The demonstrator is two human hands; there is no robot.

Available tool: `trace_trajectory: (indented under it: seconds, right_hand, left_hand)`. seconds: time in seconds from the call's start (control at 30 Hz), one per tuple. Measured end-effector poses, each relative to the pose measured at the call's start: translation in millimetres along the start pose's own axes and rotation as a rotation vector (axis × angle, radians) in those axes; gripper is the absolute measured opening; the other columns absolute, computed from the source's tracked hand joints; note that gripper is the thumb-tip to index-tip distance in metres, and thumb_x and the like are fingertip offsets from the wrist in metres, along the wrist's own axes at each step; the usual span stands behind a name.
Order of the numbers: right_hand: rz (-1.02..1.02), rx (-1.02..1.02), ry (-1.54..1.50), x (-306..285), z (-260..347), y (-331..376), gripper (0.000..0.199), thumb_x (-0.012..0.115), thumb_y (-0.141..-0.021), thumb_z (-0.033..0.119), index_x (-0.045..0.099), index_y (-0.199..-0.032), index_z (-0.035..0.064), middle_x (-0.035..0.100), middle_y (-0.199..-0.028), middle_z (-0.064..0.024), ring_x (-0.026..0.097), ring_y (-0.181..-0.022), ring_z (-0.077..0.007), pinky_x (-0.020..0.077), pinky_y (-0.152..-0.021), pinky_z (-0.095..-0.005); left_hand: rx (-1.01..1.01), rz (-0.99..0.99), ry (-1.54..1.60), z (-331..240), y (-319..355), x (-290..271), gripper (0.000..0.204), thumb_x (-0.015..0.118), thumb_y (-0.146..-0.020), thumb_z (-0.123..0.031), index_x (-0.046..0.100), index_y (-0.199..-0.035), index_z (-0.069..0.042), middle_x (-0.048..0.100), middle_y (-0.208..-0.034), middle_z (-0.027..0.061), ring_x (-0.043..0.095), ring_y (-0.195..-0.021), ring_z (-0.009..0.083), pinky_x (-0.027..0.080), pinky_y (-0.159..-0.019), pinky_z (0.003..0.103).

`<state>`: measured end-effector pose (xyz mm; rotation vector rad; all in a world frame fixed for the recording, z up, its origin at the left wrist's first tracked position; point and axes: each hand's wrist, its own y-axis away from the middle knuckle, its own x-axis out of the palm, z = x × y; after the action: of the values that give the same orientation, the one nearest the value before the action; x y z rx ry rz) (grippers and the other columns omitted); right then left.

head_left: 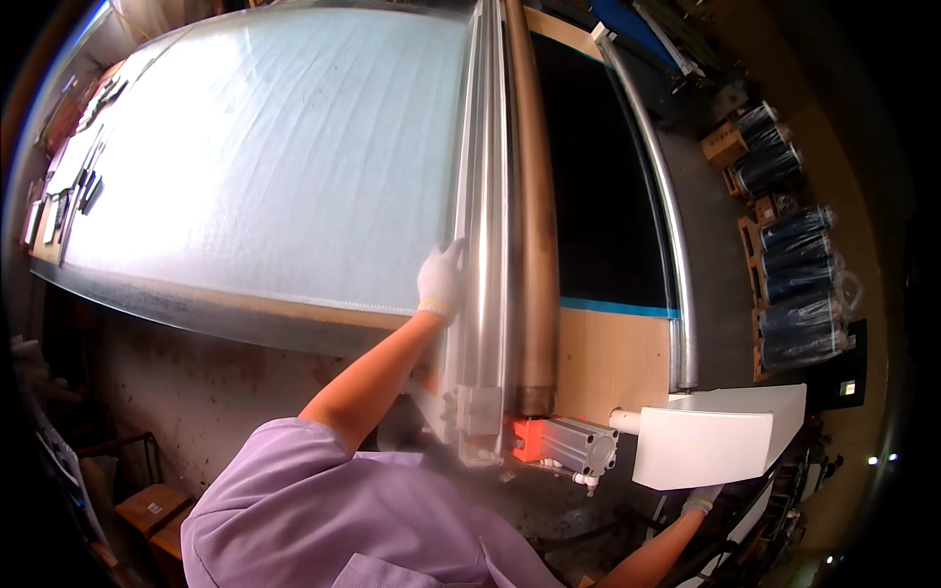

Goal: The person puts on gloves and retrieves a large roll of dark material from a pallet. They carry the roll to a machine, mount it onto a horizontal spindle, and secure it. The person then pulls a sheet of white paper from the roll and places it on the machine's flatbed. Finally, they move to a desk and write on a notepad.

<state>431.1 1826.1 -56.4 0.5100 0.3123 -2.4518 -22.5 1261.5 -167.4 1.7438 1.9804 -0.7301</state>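
My left hand (440, 282), in a white knit glove, lies with its fingers stretched forward. It rests at the near right corner of a wide pale blue-white fabric sheet (314, 167), against the long metal rail (478, 225). My right hand (701, 501), also gloved, reaches beneath the white box-shaped cover (708, 446) at the lower right. That cover hides its fingers, so what they touch does not show. Right of the rail runs a long brown roller (535, 216), and past it a black sheet (603, 176) with blue edging.
A grey cylinder with an orange bracket (527, 439) sits at the roller's near end. A steel roller (659, 186) borders the machine's right side. Several plastic-wrapped dark rolls (804, 328) lie on pallets at the far right. Dark strips (90, 192) lie at the table's left end.
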Motion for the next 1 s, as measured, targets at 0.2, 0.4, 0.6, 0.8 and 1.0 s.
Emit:
trace_trajectory:
  seconds: [0.2,0.4,0.6,0.8,1.0]
  right_hand:
    - [-0.019,-0.220,0.672,-13.3,3.4,2.4,0.027,0.048,-0.093,0.014,0.059,-0.110,-0.0042,0.064,-0.110,-0.0174,0.060,-0.101,-0.0309,0.0476,-0.090,-0.0395]
    - [0.029,-0.374,1.292,-7.7,0.4,6.3,0.025,0.050,-0.092,0.012,0.060,-0.108,-0.0046,0.065,-0.107,-0.0179,0.062,-0.098,-0.0313,0.0484,-0.089,-0.0396]
    - [-0.127,-0.357,0.753,-3.4,-14.2,8.8,0.014,0.057,-0.084,0.002,0.063,-0.094,-0.0067,0.067,-0.096,-0.0208,0.063,-0.092,-0.0361,0.0505,-0.082,-0.0411]
    - [-0.099,-0.434,0.998,-15.5,-20.0,7.1,0.020,0.057,-0.086,0.002,0.059,-0.102,-0.0093,0.066,-0.101,-0.0193,0.063,-0.093,-0.0335,0.0502,-0.082,-0.0398]
    - [-0.093,-0.142,-0.137,-3.3,-25.6,-0.1,0.019,0.057,-0.087,0.008,0.061,-0.102,-0.0027,0.066,-0.101,-0.0166,0.063,-0.090,-0.0276,0.0503,-0.079,-0.0363]
  left_hand:
    - [-0.304,0.267,0.141,0.4,17.5,-4.7,0.030,0.052,-0.088,-0.032,0.065,-0.099,-0.007,0.065,-0.095,0.0231,0.060,-0.094,0.0426,0.048,-0.082,0.045]
    - [-0.242,0.234,0.222,7.8,12.7,-4.3,0.037,0.053,-0.086,-0.039,0.064,-0.090,-0.004,0.065,-0.093,0.0219,0.060,-0.093,0.0421,0.047,-0.080,0.046]
    - [-0.291,0.218,0.293,1.7,14.7,-8.5,0.036,0.055,-0.084,-0.039,0.067,-0.089,-0.005,0.066,-0.087,0.0197,0.061,-0.087,0.0406,0.048,-0.077,0.042]
    - [-0.312,0.208,0.304,-3.6,17.0,-12.6,0.035,0.055,-0.083,-0.038,0.067,-0.087,-0.005,0.066,-0.085,0.0199,0.061,-0.084,0.0399,0.048,-0.075,0.042]
    - [-0.298,0.203,0.322,1.4,17.5,-8.1,0.034,0.055,-0.083,-0.037,0.067,-0.087,-0.005,0.065,-0.084,0.0200,0.060,-0.083,0.0405,0.048,-0.074,0.042]
